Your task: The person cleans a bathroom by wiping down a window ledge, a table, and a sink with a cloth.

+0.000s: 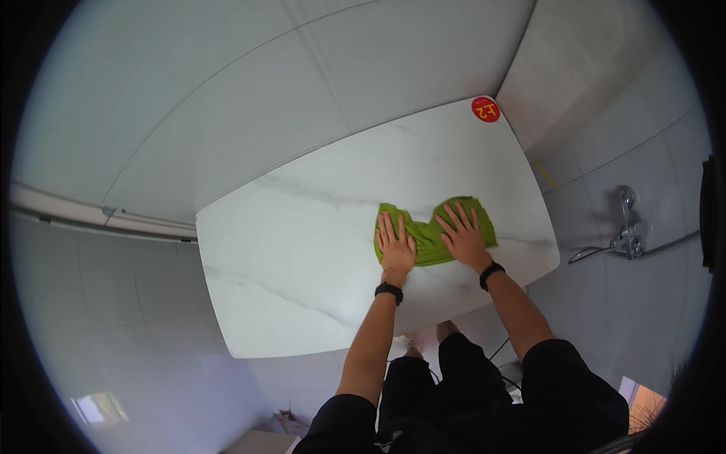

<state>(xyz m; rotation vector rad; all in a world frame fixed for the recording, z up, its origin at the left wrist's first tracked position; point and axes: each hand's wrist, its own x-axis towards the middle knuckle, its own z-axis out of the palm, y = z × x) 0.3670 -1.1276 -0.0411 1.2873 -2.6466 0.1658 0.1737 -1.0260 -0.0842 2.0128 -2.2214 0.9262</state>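
Observation:
A green cloth (429, 240) lies on the white marble-patterned tabletop (302, 250), bunched a little between my hands. My left hand (395, 244) rests flat on the cloth's left part, fingers stretched out and pointing away from me. On its right part my right hand (463, 236) presses down with the fingers spread. Neither hand grips the fabric; both palms lie on top of it. Each wrist wears a black band.
A round red sticker (485, 110) marks the tabletop's far right corner. Tiled walls stand behind and beside the table. A chrome faucet (626, 240) with a hose is on the right wall. Below the near edge are my legs in black shorts (473, 371).

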